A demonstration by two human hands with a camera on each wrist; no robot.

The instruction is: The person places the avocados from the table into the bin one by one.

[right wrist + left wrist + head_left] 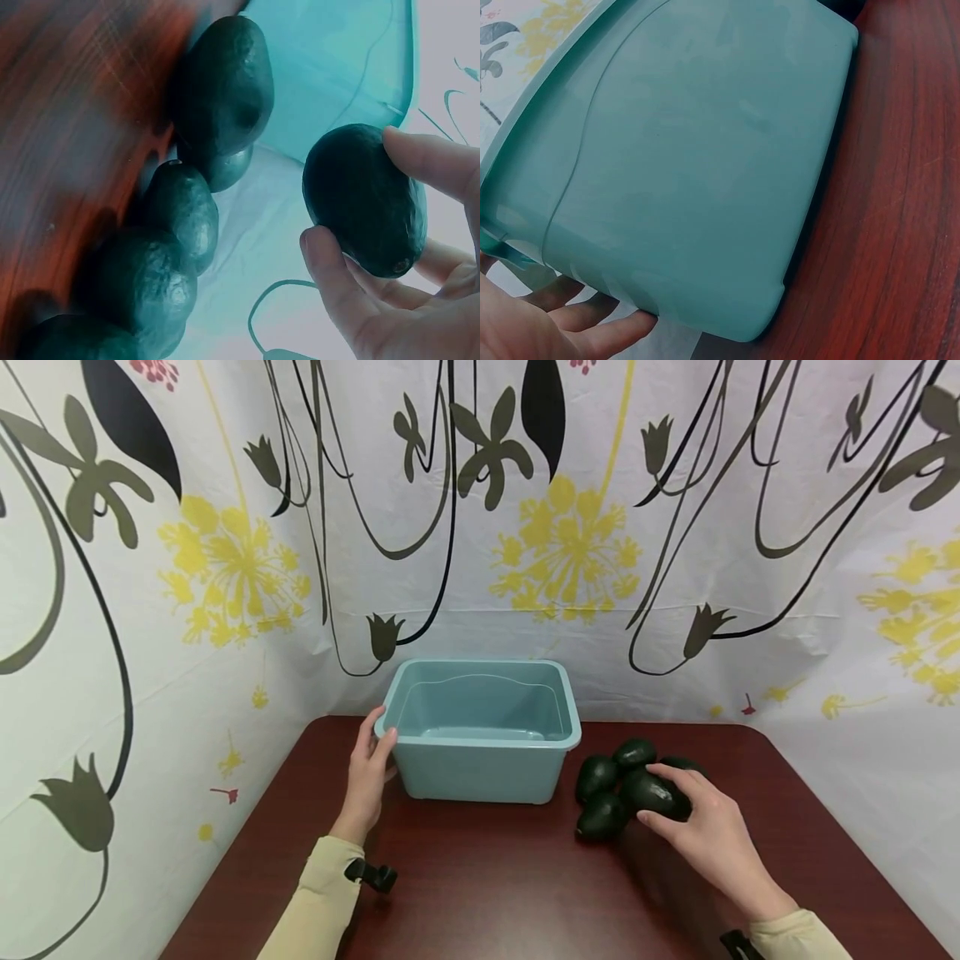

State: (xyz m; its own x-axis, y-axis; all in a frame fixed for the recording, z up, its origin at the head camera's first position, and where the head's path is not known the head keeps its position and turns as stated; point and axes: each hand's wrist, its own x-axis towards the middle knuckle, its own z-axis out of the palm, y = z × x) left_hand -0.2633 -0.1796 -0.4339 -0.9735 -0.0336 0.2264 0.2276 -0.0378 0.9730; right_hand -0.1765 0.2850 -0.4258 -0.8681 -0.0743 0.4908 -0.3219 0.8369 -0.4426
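Observation:
My right hand (712, 839) pinches a dark green avocado (364, 199) between its thumb and fingers, just over the others. Below it, several more avocados (597, 778) lie in a cluster on the table, right of a light blue plastic bin (472, 774). One of them is partly covered by my fingers in the head view. At the bin's left end is my left hand (366, 785), with its thumb at the front corner of the rim. Its extended fingers (619, 336) rest against the bin's side wall. The bin stands upright with a bare floor inside.
The dark red wooden table (480, 877) has rounded far corners. Behind the bin and along both sides hangs a white cloth (465, 577) printed with flowers and vines. The bin stands near the table's far edge.

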